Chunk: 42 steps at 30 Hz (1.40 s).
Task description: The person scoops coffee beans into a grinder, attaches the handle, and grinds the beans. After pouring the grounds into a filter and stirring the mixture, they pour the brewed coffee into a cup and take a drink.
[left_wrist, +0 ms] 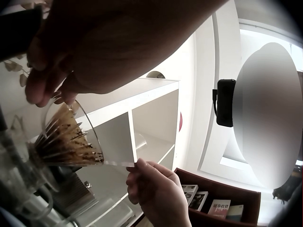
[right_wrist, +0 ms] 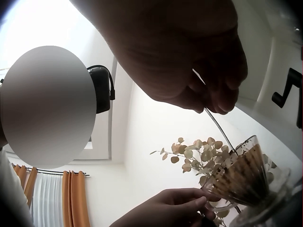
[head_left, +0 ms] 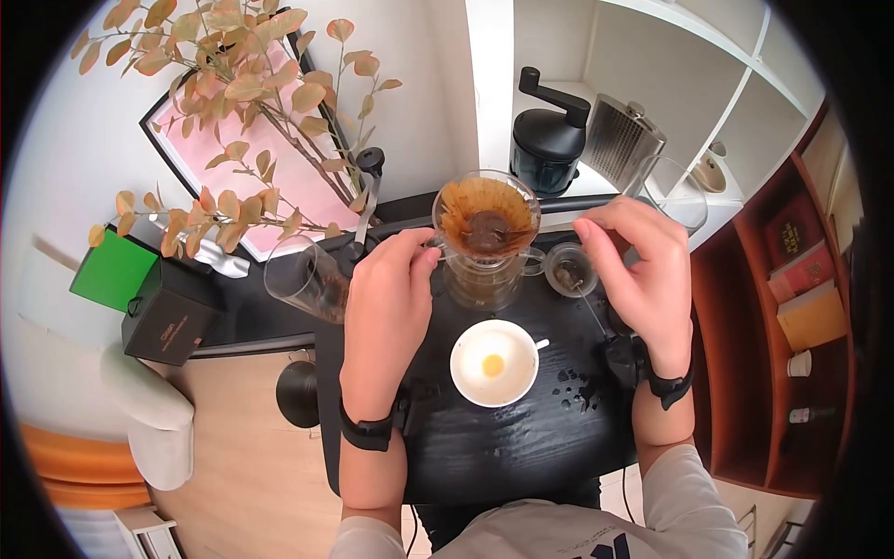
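A glass coffee dripper [head_left: 532, 207] with a brown-stained paper filter [head_left: 466, 198] and dark wet grounds [head_left: 489, 228] stands on a glass server [head_left: 484, 287]. My left hand [head_left: 386, 303] pinches the dripper's side at the handle. From the fingertips of my right hand [head_left: 652, 270], a thin metal rod [right_wrist: 220, 126] slants down into the dripper; the fingers pinch its upper end. Closer to my body, a white cup [head_left: 467, 374] has a little yellowish liquid at its bottom. Beside the server, below my right fingers, sits a small round glass piece [head_left: 570, 270].
Clear glasses [head_left: 289, 270] stand at left and right. Water drops [head_left: 579, 389] wet the black table [head_left: 466, 456]. Behind are a hand grinder [head_left: 548, 140], a metal flask [head_left: 624, 140] and leafy branches [head_left: 247, 88]. A black box [head_left: 168, 312] is at left, a bookshelf [head_left: 745, 373] at right.
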Available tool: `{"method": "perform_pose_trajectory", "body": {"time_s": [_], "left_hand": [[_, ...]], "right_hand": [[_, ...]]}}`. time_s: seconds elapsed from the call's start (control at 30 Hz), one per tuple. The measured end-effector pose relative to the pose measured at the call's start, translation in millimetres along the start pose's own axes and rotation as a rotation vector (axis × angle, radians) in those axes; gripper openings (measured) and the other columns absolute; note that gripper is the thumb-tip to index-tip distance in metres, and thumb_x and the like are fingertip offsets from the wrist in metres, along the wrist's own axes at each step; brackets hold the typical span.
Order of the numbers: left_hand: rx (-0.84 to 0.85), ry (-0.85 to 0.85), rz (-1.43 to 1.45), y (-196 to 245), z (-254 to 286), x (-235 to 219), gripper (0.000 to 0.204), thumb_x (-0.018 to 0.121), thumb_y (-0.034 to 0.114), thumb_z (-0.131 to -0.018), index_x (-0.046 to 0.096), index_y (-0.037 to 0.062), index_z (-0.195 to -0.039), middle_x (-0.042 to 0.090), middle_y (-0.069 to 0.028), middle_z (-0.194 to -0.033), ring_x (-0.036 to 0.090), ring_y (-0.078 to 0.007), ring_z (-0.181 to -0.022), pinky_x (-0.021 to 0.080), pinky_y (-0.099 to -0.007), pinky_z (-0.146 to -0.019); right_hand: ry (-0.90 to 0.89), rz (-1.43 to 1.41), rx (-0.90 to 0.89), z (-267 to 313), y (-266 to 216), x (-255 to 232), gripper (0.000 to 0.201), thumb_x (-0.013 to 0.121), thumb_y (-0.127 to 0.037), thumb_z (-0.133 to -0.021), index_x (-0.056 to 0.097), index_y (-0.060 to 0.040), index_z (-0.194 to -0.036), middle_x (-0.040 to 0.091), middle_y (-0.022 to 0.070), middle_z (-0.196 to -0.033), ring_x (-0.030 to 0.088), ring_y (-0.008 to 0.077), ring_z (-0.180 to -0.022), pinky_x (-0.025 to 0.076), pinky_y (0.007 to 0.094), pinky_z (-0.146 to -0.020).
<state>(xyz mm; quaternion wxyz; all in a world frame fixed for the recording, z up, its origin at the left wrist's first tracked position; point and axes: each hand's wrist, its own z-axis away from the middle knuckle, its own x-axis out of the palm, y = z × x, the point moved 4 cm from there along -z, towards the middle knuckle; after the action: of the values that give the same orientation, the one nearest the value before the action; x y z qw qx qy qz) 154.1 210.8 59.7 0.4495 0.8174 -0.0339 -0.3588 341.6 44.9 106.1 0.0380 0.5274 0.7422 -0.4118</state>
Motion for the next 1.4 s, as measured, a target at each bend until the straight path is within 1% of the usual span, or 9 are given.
{"method": "perform_pose_trajectory", "body": {"time_s": [0.03, 0.1, 0.17, 0.37, 0.63, 0.7, 1.0, 1.27, 1.4], "left_hand": [[0.000, 0.000, 0.000, -2, 0, 0, 0.016, 0.066, 0.003, -0.099, 0.069, -0.0045, -0.113, 0.074, -0.0223, -0.100, 0.071, -0.0384, -0.083, 0.056, -0.0425, -0.073], [0.079, -0.010, -0.079, -4, 0, 0, 0.022, 0.063, 0.003, -0.102, 0.068, -0.0056, -0.122, 0.073, -0.0091, -0.088, 0.061, -0.0109, -0.060, 0.050, -0.0277, -0.056], [0.080, -0.010, -0.082, -5, 0, 0, 0.022, 0.064, 0.003, -0.102, 0.068, -0.0055, -0.122, 0.073, -0.0090, -0.087, 0.061, -0.0109, -0.060, 0.050, -0.0277, -0.056], [0.067, -0.007, -0.066, -3, 0, -1, 0.021, 0.064, 0.004, -0.102, 0.069, -0.0053, -0.120, 0.073, -0.0087, -0.087, 0.061, -0.0107, -0.060, 0.050, -0.0276, -0.057], [0.079, -0.020, -0.086, -1, 0, -1, 0.020, 0.064, 0.004, -0.102, 0.070, -0.0043, -0.120, 0.072, -0.0074, -0.084, 0.060, -0.0104, -0.060, 0.050, -0.0275, -0.057], [-0.030, -0.012, -0.009, 2, 0, -2, 0.015, 0.067, 0.004, -0.099, 0.070, -0.0030, -0.112, 0.073, -0.0216, -0.095, 0.070, -0.0373, -0.081, 0.055, -0.0424, -0.074], [-0.013, -0.011, -0.025, 2, 0, -1, 0.015, 0.066, 0.004, -0.099, 0.069, -0.0032, -0.112, 0.073, -0.0212, -0.095, 0.069, -0.0369, -0.080, 0.055, -0.0414, -0.073], [-0.002, -0.007, -0.019, 1, 0, -1, 0.015, 0.066, 0.003, -0.099, 0.069, -0.0036, -0.112, 0.073, -0.0209, -0.093, 0.069, -0.0366, -0.078, 0.055, -0.0413, -0.072], [0.010, 0.001, -0.022, 1, 0, -1, 0.014, 0.067, 0.003, -0.099, 0.069, -0.0033, -0.111, 0.073, -0.0205, -0.090, 0.069, -0.0363, -0.076, 0.055, -0.0411, -0.071]], "right_hand": [[-0.008, 0.034, -0.043, -1, -2, -2, 0.005, 0.075, 0.000, -0.092, 0.074, 0.0041, -0.092, 0.062, 0.0101, -0.070, 0.056, 0.0194, -0.055, 0.043, 0.0319, -0.053], [-0.015, 0.069, -0.084, -2, -3, -2, 0.005, 0.076, 0.000, -0.092, 0.074, 0.0041, -0.092, 0.062, 0.0103, -0.070, 0.056, 0.0201, -0.055, 0.043, 0.0323, -0.053], [0.033, 0.042, -0.123, -2, -3, 0, 0.005, 0.076, 0.000, -0.091, 0.074, 0.0038, -0.091, 0.061, 0.0112, -0.070, 0.056, 0.0226, -0.056, 0.043, 0.0334, -0.054], [0.006, 0.085, -0.161, -3, -2, 10, 0.006, 0.076, -0.001, -0.092, 0.073, 0.0034, -0.093, 0.062, 0.0128, -0.072, 0.059, 0.0290, -0.059, 0.046, 0.0378, -0.056], [-0.047, 0.069, -0.126, -1, -6, 10, 0.005, 0.074, 0.000, -0.092, 0.072, 0.0038, -0.091, 0.063, 0.0133, -0.074, 0.060, 0.0299, -0.060, 0.047, 0.0385, -0.056], [-0.048, 0.032, -0.129, -1, -7, 9, 0.005, 0.074, 0.000, -0.092, 0.071, 0.0038, -0.091, 0.063, 0.0132, -0.074, 0.060, 0.0298, -0.060, 0.047, 0.0384, -0.056], [-0.005, 0.119, -0.134, 0, -3, 14, 0.005, 0.074, -0.001, -0.092, 0.072, 0.0030, -0.091, 0.064, 0.0129, -0.074, 0.059, 0.0292, -0.059, 0.047, 0.0370, -0.056], [0.043, -0.014, -0.034, 0, -2, 11, 0.006, 0.074, -0.001, -0.093, 0.071, 0.0033, -0.090, 0.062, 0.0130, -0.072, 0.058, 0.0260, -0.057, 0.044, 0.0367, -0.054], [0.086, 0.051, -0.088, -1, 0, 12, 0.007, 0.074, 0.000, -0.093, 0.071, 0.0036, -0.089, 0.061, 0.0128, -0.071, 0.056, 0.0258, -0.056, 0.043, 0.0365, -0.054]]}}
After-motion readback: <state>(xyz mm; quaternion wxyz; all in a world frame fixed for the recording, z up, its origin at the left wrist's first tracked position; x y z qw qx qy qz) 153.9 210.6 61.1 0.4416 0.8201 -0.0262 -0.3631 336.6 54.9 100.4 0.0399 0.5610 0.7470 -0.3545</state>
